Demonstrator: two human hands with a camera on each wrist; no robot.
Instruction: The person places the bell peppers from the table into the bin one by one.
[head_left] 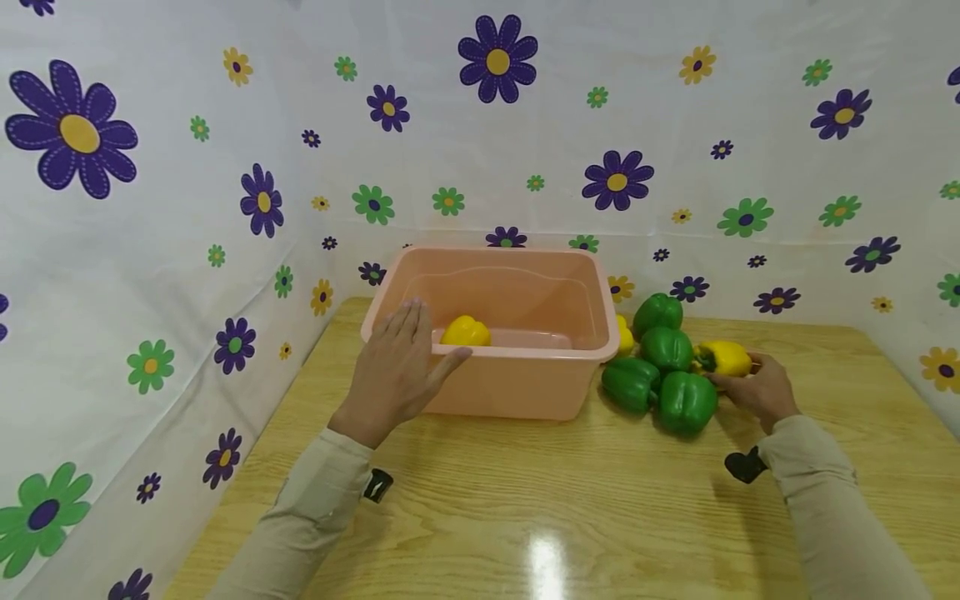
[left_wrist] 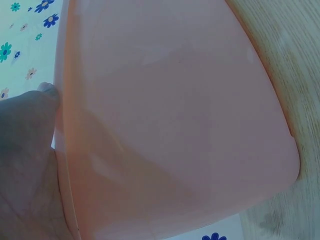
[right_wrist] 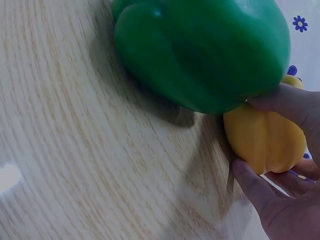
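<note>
My left hand [head_left: 400,367] lies over the front left rim of a pink plastic tub [head_left: 510,385], its fingers straight and its thumb along the rim. The left wrist view shows the thumb [left_wrist: 47,90] against the tub's edge. Inside the tub is one yellow bell pepper [head_left: 466,331]. At the right, my right hand [head_left: 763,388] grips another yellow bell pepper [head_left: 726,359], with thumb and fingers around it in the right wrist view. Right beside it sits a green bell pepper [right_wrist: 200,55], one of several in a cluster.
More green bell peppers [head_left: 630,384] lie grouped at the tub's right side. A further yellow pepper [head_left: 622,337] is partly hidden behind the tub's right wall. Everything stands on a wooden table [head_left: 480,500], with a flowered white cloth [head_left: 420,158] behind and at the sides.
</note>
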